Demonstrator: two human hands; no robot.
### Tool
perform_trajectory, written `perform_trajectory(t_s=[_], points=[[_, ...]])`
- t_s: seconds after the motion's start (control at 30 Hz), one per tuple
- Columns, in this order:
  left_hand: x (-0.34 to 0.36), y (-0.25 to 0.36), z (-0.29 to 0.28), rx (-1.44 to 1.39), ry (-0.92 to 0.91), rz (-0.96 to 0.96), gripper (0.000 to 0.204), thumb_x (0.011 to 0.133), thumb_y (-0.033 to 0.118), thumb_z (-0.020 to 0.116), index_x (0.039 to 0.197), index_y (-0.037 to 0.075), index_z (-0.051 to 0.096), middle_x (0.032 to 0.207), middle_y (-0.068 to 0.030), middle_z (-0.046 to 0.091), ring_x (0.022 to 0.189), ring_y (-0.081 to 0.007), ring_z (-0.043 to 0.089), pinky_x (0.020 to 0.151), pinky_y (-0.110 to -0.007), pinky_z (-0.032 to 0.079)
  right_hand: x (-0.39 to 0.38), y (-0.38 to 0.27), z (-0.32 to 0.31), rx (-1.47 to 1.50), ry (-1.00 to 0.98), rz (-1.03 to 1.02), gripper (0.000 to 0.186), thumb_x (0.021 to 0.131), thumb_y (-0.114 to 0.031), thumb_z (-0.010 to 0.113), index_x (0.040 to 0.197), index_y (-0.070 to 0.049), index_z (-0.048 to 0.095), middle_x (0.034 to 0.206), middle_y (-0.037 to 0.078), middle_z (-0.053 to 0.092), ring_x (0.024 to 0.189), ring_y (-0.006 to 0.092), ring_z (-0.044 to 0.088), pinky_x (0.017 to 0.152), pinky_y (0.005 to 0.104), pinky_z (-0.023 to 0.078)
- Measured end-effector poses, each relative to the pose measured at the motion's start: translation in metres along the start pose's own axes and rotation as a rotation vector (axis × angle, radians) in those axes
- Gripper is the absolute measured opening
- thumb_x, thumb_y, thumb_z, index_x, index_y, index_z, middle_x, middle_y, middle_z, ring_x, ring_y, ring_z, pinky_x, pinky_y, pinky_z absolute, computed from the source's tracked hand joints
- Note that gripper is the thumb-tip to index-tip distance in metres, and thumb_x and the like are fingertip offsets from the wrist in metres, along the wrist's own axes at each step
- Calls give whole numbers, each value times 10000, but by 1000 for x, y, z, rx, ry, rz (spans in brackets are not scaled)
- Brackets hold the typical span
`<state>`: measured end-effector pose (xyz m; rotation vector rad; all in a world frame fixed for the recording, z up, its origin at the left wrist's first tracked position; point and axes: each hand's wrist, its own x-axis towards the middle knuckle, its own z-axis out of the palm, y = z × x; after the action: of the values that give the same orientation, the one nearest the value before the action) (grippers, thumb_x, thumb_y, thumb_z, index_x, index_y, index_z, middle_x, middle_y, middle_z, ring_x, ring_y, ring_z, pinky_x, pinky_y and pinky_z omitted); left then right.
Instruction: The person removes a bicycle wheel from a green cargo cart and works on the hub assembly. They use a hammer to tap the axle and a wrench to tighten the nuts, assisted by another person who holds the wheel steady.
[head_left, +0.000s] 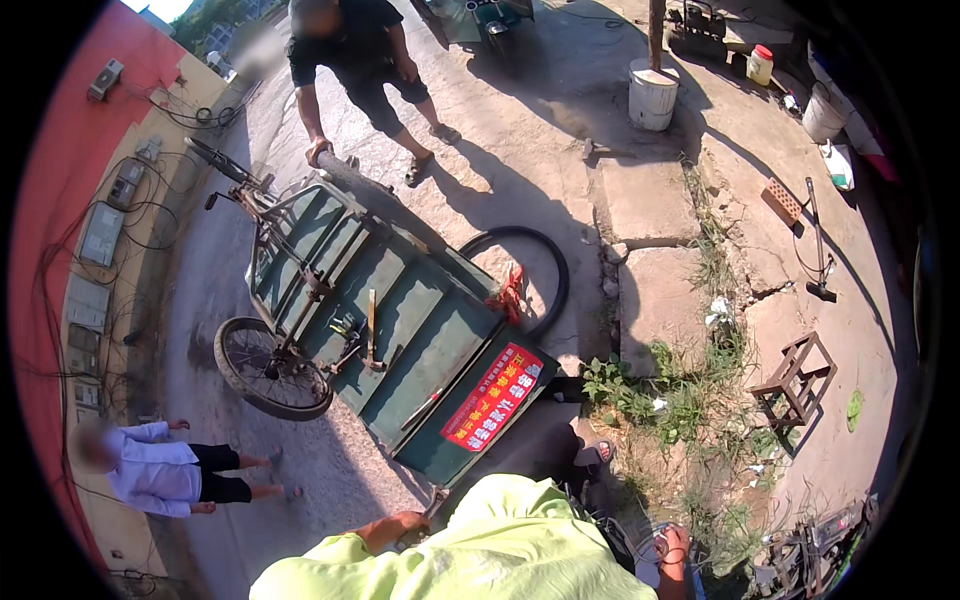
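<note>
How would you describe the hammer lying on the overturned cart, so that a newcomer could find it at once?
Start from the green cargo tricycle tipped on its side in the middle of the yard, its spoked wheel towards the road. On the green underside panel, just right of that wheel, lies the hammer, its pale wooden handle running up and down. The thin rod lower down has no head.
</note>
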<state>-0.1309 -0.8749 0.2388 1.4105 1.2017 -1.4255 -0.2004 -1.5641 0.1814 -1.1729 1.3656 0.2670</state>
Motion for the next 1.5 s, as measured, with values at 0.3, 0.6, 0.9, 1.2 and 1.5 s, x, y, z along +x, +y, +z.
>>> perform_trajectory(t_s=[0.3,0.6,0.9,1.2,1.5], points=[[-21,222,60,181,-9,-25,270,817,268,707,955,36,697,787,-47,670,646,-139,613,579,-301,492,94,-316,128,147,11,-39,236,898,-168,594,1129,-122,595,842,26,610,585,184,582,447,300,464],[-61,482,18,-159,-50,3,248,863,269,709,870,25,663,724,-31,640,534,-143,541,496,-325,456,175,-515,289,-144,-25,-105,204,892,-134,582,1090,-87,581,865,52,617,589,159,580,435,267,433],[-36,598,-1,-516,-21,29,234,920,255,662,839,41,612,644,-23,570,512,-128,528,462,-292,443,340,-674,374,-560,-88,-42,64,818,-107,573,876,-83,564,684,70,564,495,185,532,399,311,414],[-91,717,79,-954,-147,-80,198,916,262,648,929,69,605,727,-44,605,542,-153,521,488,-326,456,299,-1024,776,-1112,-543,-570,285,879,-127,583,1139,-21,635,883,47,643,680,116,572,541,246,448],[-58,840,135,-1306,-185,-83,274,846,254,732,937,3,668,817,-88,664,736,-269,653,643,-413,533,-46,-1045,1247,-1094,-1833,-1178,245,877,-51,609,1117,-1,607,1068,67,618,936,146,615,759,263,492]])
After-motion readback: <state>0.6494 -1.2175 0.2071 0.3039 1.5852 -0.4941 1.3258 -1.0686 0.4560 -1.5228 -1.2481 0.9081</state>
